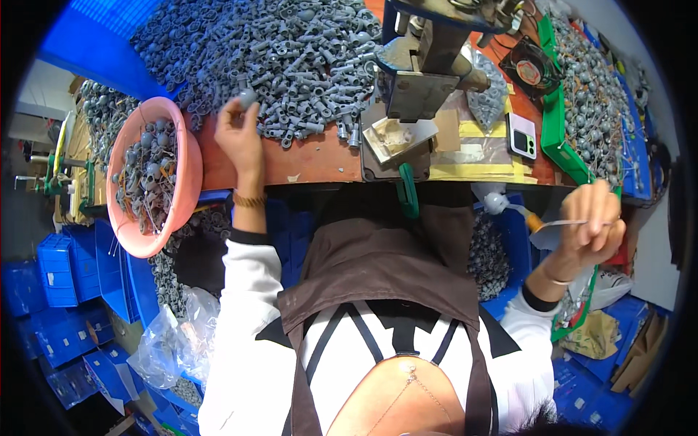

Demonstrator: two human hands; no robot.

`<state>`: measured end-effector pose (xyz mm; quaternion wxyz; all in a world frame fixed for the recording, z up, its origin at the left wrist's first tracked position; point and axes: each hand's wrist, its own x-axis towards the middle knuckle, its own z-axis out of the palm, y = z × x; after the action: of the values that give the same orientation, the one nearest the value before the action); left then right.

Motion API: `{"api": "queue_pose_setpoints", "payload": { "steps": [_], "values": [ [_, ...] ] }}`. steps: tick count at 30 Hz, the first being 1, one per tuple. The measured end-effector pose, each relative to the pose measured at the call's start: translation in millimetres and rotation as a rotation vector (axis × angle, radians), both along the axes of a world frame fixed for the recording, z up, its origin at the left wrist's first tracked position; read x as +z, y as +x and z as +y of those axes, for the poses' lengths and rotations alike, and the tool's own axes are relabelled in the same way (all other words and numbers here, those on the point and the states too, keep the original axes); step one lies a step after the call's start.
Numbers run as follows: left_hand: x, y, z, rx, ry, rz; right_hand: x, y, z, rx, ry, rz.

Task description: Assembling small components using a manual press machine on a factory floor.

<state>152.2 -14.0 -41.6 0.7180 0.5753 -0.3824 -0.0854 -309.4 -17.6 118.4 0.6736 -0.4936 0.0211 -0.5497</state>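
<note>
My left hand (240, 138) is raised at the front edge of the grey parts heap, its thumb and fingers pinching a round grey plastic ball piece (248, 97). Under and behind it spreads a big heap of grey plastic socket fittings (313, 65). Off to the right, beyond the table edge, my right hand (592, 221) is closed around the thin end of a metal rod (560, 222). The rod carries an orange piece (534, 221) and a grey ball head (496, 203) pointing left. The two hands are far apart.
A bench press (425, 80) stands at mid-table, a light block (398, 138) beneath it. A pink basin (190, 174) of ball parts sits left. At right are a phone (522, 136), a fan (533, 67) and a green tray (554, 131). A blue bin (520, 254) stands below.
</note>
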Motion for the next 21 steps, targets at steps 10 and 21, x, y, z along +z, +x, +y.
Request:
{"api": "queue_pose_setpoints", "payload": {
  "steps": [10, 21],
  "values": [
    [20.8, -124.3, 22.9, -0.627, 0.136, 0.796, -35.8, 99.0, 36.6, 0.422, 0.179, 0.215],
    [17.7, -149.8, -1.3, -0.736, 0.448, -0.114, -47.5, 128.1, 30.5, 0.405, -0.121, 0.566]
  ]
}}
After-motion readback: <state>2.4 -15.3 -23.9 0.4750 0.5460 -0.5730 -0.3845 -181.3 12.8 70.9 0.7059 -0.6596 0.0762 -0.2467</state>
